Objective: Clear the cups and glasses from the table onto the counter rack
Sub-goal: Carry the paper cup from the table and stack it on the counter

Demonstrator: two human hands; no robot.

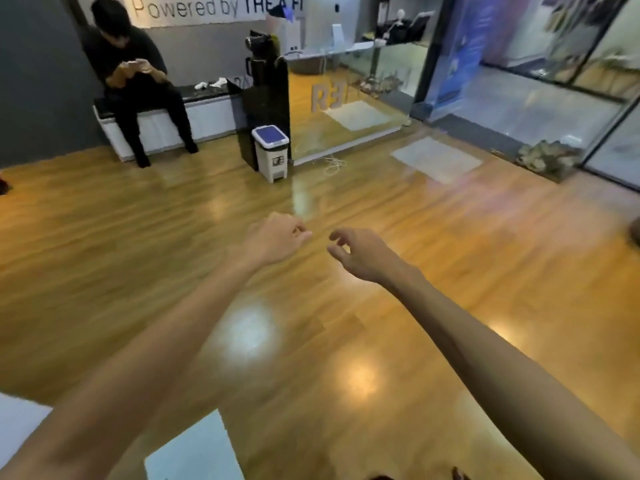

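Hands empty rn: left hand (277, 237) loosely curled, right hand (360, 254) relaxed, both grips holding nothing. No cups or rack in view, so find the worktop first, imo.

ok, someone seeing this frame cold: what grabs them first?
Two bare forearms reach out mid-frame over the glossy wooden floor, the left hand and right hand both empty with loosely curled fingers. Next, the seated person on the bench at upper left, and the small pedal bin beside the black column. No cups visible.
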